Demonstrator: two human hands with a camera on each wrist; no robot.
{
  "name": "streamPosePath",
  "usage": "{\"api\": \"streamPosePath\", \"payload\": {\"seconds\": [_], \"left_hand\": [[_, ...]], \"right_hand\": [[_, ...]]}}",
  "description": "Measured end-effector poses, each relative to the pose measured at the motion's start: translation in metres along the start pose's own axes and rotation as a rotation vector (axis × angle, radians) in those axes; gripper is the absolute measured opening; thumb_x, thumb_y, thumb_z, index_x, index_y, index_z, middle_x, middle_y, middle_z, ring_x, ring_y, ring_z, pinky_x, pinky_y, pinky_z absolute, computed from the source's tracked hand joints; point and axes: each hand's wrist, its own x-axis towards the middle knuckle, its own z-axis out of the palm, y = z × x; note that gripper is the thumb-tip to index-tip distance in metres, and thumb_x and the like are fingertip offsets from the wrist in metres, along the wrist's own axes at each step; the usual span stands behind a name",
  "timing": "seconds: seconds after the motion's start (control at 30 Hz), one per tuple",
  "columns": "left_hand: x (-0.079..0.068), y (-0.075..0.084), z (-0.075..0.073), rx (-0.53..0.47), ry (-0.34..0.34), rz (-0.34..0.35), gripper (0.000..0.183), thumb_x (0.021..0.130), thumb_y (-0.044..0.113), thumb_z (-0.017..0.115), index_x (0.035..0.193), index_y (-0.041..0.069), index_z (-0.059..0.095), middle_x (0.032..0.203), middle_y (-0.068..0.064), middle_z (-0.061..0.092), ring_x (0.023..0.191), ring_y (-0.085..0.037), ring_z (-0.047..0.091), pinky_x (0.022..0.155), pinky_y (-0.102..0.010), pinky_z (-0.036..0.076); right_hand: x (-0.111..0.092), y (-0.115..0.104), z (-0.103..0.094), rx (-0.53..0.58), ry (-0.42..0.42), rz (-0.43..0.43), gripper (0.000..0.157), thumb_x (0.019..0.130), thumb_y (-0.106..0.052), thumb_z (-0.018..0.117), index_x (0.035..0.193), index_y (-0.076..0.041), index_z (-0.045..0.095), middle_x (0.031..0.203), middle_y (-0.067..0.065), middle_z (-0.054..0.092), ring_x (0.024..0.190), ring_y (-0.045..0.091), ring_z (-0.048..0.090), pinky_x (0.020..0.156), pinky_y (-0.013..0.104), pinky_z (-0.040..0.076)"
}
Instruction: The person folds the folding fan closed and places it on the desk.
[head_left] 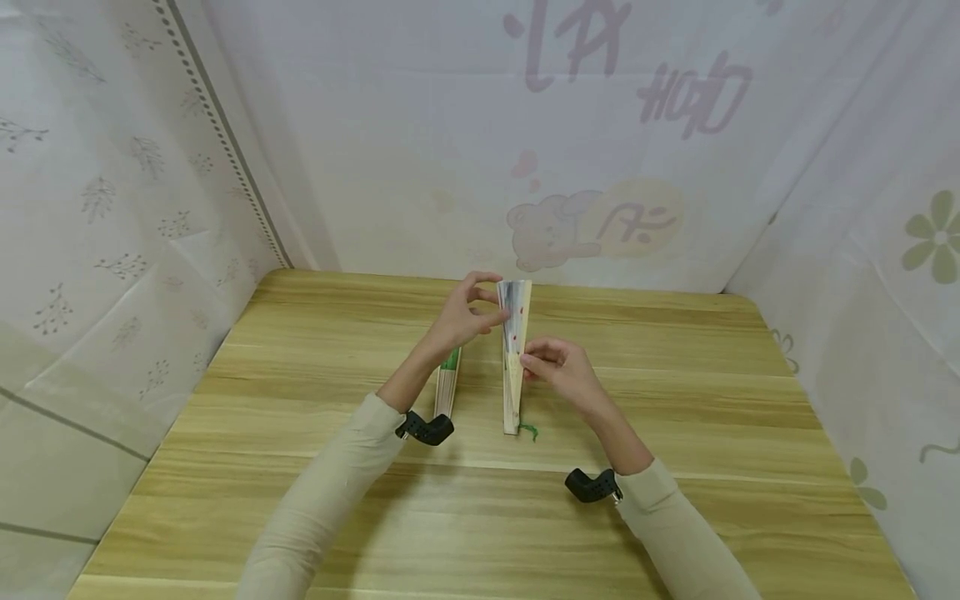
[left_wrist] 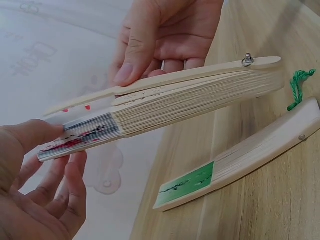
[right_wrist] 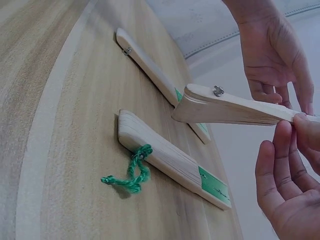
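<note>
Between my two hands is a nearly closed folding fan (head_left: pixel 516 329), its pale wooden ribs meeting pleated paper with grey and red markings. My left hand (head_left: pixel 465 317) pinches the paper end, thumb on one side and fingers underneath in the left wrist view. My right hand (head_left: pixel 566 372) pinches the fan partway along, with its thumb (left_wrist: pixel 128 72) on the outer rib. That rib stands slightly apart from the pleats. A metal rivet (right_wrist: pixel 218 91) shows at the narrow end. Below it lies a closed fan (right_wrist: pixel 165 160) with a green paper end and a green cord tassel (right_wrist: pixel 132 172).
Another closed green-ended fan (head_left: pixel 446 387) lies on the wooden table (head_left: pixel 675 400), partly hidden by my left forearm. Printed cloth (head_left: pixel 420 125) hangs behind the table's far edge and along both sides. A black wrist camera (head_left: pixel 426 428) sits on each wrist.
</note>
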Motion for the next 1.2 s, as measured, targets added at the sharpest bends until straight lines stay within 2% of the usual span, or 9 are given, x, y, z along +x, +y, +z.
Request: {"api": "streamPosePath", "payload": {"seconds": [0.13,0.33,0.4,0.53,0.67,0.9,0.97,1.2], "left_hand": [[0.0004,-0.0023,0.0004,-0.029,0.014,0.016,0.057,0.094,0.002,0.073,0.145,0.008,0.048,0.119,-0.018,0.061,0.094,-0.046,0.068,0.077,-0.046,0.056],[-0.0003,-0.005,0.0016,-0.043,0.019,0.032,0.059,0.094,0.001,0.072,0.147,0.004,0.046,0.121,-0.021,0.06,0.097,-0.055,0.064,0.082,-0.056,0.055],[-0.0008,-0.0054,0.002,-0.043,0.017,0.039,0.059,0.095,0.002,0.071,0.147,0.004,0.046,0.122,-0.021,0.06,0.096,-0.053,0.065,0.083,-0.057,0.055],[-0.0017,-0.006,0.0016,-0.068,0.003,0.044,0.057,0.096,0.002,0.07,0.148,0.006,0.047,0.122,-0.023,0.061,0.095,-0.043,0.069,0.086,-0.064,0.051],[-0.002,-0.0076,0.0,-0.086,-0.018,0.038,0.057,0.098,0.001,0.067,0.15,0.009,0.047,0.122,-0.023,0.061,0.095,-0.033,0.07,0.087,-0.063,0.052],[-0.0023,-0.0059,-0.0017,-0.081,-0.06,0.035,0.055,0.102,0.01,0.065,0.153,0.009,0.045,0.124,-0.022,0.061,0.099,-0.034,0.069,0.086,-0.06,0.053],[-0.0025,-0.0051,-0.0018,-0.081,-0.06,0.03,0.056,0.101,0.01,0.066,0.152,0.01,0.045,0.123,-0.022,0.061,0.099,-0.034,0.069,0.086,-0.059,0.054],[-0.0033,-0.0037,-0.0014,-0.071,-0.036,0.011,0.06,0.096,0.006,0.071,0.151,0.011,0.047,0.12,-0.02,0.061,0.098,-0.039,0.069,0.085,-0.056,0.055]], "right_hand": [[0.0006,-0.0001,0.0001,-0.011,0.003,-0.026,0.013,0.098,0.001,0.067,0.109,0.008,0.067,0.096,0.018,0.069,0.095,0.052,0.063,0.083,0.043,0.058],[0.0016,-0.0038,0.0013,-0.035,-0.013,-0.045,0.012,0.098,0.001,0.067,0.109,0.007,0.068,0.095,0.018,0.069,0.091,0.052,0.063,0.081,0.043,0.059],[0.0018,-0.0053,0.0018,-0.039,-0.015,-0.045,0.013,0.098,0.001,0.067,0.109,0.007,0.068,0.094,0.019,0.069,0.09,0.052,0.064,0.081,0.044,0.059],[0.0028,-0.0065,0.0027,-0.044,-0.024,-0.045,0.014,0.098,-0.001,0.067,0.109,0.008,0.068,0.094,0.019,0.069,0.09,0.049,0.065,0.081,0.044,0.059],[0.0037,-0.0066,0.0033,-0.044,-0.031,-0.039,0.015,0.098,-0.002,0.068,0.109,0.008,0.067,0.095,0.019,0.07,0.09,0.046,0.066,0.081,0.043,0.059],[0.0047,-0.0059,0.0046,-0.026,-0.03,-0.018,0.013,0.098,-0.001,0.068,0.107,0.008,0.067,0.096,0.02,0.07,0.088,0.041,0.068,0.087,0.06,0.052],[0.0047,-0.0057,0.0046,-0.028,-0.028,-0.02,0.013,0.098,-0.001,0.068,0.107,0.008,0.067,0.096,0.02,0.07,0.089,0.041,0.068,0.088,0.061,0.052],[0.0029,-0.0049,0.0036,-0.008,-0.017,-0.027,0.014,0.098,0.0,0.068,0.109,0.008,0.067,0.096,0.02,0.07,0.094,0.054,0.063,0.088,0.062,0.051]]}}
